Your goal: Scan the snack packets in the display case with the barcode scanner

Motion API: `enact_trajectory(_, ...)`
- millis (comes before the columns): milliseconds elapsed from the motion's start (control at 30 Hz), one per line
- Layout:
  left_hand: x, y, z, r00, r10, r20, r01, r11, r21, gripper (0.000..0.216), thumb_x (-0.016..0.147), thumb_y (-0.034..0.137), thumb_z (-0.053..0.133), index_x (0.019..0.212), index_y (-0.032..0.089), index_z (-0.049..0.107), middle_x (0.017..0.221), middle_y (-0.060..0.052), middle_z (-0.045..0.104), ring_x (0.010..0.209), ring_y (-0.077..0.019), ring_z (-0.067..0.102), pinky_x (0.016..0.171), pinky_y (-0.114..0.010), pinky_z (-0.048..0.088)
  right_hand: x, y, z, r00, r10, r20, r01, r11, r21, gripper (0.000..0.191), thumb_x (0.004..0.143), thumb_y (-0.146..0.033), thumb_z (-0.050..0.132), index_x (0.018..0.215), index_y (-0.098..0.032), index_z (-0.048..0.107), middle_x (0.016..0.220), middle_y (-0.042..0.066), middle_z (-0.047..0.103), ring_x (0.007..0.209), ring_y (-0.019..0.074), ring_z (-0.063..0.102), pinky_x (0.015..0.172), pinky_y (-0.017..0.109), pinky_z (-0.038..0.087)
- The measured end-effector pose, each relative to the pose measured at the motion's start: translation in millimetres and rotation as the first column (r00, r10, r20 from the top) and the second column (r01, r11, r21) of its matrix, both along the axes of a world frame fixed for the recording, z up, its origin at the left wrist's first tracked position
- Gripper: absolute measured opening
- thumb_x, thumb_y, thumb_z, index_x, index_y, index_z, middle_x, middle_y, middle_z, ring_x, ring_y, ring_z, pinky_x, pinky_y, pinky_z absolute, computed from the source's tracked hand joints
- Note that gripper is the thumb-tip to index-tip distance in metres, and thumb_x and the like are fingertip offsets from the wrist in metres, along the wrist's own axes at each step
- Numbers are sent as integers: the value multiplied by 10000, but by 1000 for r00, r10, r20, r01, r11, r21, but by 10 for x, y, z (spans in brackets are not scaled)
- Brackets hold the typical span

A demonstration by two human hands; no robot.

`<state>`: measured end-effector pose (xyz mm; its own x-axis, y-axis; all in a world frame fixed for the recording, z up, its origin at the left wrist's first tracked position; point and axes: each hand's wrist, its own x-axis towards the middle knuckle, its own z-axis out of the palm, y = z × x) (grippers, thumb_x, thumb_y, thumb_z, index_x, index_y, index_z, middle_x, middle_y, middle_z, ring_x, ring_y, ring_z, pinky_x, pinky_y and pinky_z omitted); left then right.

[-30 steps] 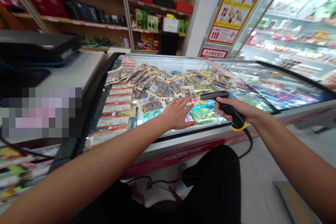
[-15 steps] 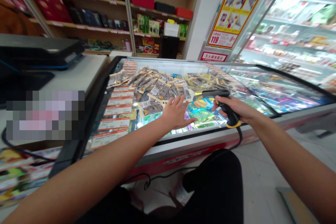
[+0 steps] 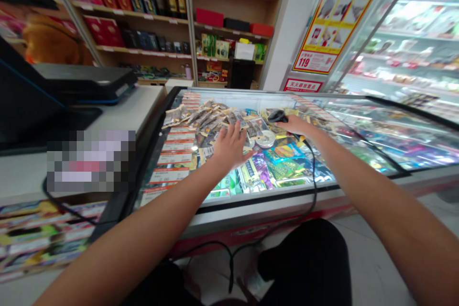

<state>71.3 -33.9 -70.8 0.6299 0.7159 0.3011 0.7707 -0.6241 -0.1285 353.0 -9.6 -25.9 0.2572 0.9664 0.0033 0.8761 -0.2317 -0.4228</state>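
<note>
My left hand point(image 3: 229, 146) lies flat with fingers spread on the glass lid of a chest freezer point(image 3: 287, 196), at the near edge of a heap of small snack packets point(image 3: 208, 117). My right hand point(image 3: 292, 125) grips a black barcode scanner point(image 3: 277, 115), held out over the packets further back on the lid. The scanner's black cable point(image 3: 312, 172) trails down over the freezer's front edge to the floor. A small round white thing point(image 3: 266, 138) lies on the glass between my two hands.
A row of red-and-white price labels point(image 3: 172, 146) runs along the lid's left side. A counter point(image 3: 107, 119) with a black till device point(image 3: 86, 83) stands to the left. Shelves of boxes and bottles point(image 3: 150, 5) fill the back; a lit refrigerated case point(image 3: 405, 52) stands at the right.
My right hand has carried the scanner forward and to the left, further over the packets. My left hand slid slightly forward on the glass. The view has tilted up and shifted.
</note>
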Motion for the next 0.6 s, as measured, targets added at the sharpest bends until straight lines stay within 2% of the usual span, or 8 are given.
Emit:
enact_trajectory(100,22,-76,-20,997,-81,-4,81,996,32,778,1013,650,402,1585,123,419,1718,-212,234,1565,-361,293,1241,-522,255,14,-104,-47,996,-17,-93,16,1000,-15,266,934,-425,672,826,-182,650,572,44,637,531,191,612,503,277,472)
enact_trajectory(167,54,-142,-46,983,-185,-15,185,982,48,769,1015,650,403,1586,135,415,1717,-217,233,1564,-359,296,1240,-533,248,8,-252,-50,987,-65,-147,61,998,-29,354,932,-513,659,808,-182,647,541,55,626,471,178,577,443,272,436)
enact_trajectory(233,92,-210,-82,942,-333,-34,334,942,32,763,1013,658,407,1600,172,392,1714,-206,252,1558,-348,313,1231,-543,257,-16,-436,-43,965,-89,-246,82,996,-40,415,903,-590,671,826,-182,655,537,51,622,420,158,530,397,265,396)
enact_trajectory(300,127,-266,-117,889,-456,-49,456,890,-23,764,1006,673,413,1616,216,361,1717,-180,263,1550,-333,335,1221,-543,276,-56,-630,-37,927,-38,-373,19,998,-55,465,862,-647,694,847,-183,663,521,35,597,402,145,495,372,255,364)
enact_trajectory(367,154,-299,-142,863,-502,-51,496,863,-90,776,999,688,417,1625,237,340,1722,-164,255,1548,-325,344,1216,-539,290,-105,-810,-36,857,41,-513,-72,997,-41,485,837,-667,713,882,-186,666,506,19,570,416,144,489,368,245,352)
enact_trajectory(433,167,-308,-153,868,-494,-48,483,863,-148,792,997,701,403,1626,223,340,1722,-164,255,1550,-328,343,1215,-537,291,-146,-956,-32,759,79,-646,-105,994,-2,470,833,-646,727,943,-194,664,521,6,566,433,141,483,371,238,353)
enact_trajectory(500,171,-302,-152,873,-486,-45,471,863,-184,802,1001,706,378,1624,202,344,1715,-169,271,1549,-331,342,1213,-539,291,-167,-1070,-14,658,72,-750,-71,997,34,437,838,-602,737,996,-201,660,608,10,612,439,124,465,369,233,356)
enact_trajectory(600,172,-298,-140,877,-478,-50,462,867,-184,795,1006,704,355,1620,199,357,1710,-172,287,1537,-340,353,1193,-539,312,-145,-1216,34,536,16,-844,-9,1000,13,353,862,-534,728,947,-199,654,757,24,655,447,92,449,363,223,359)
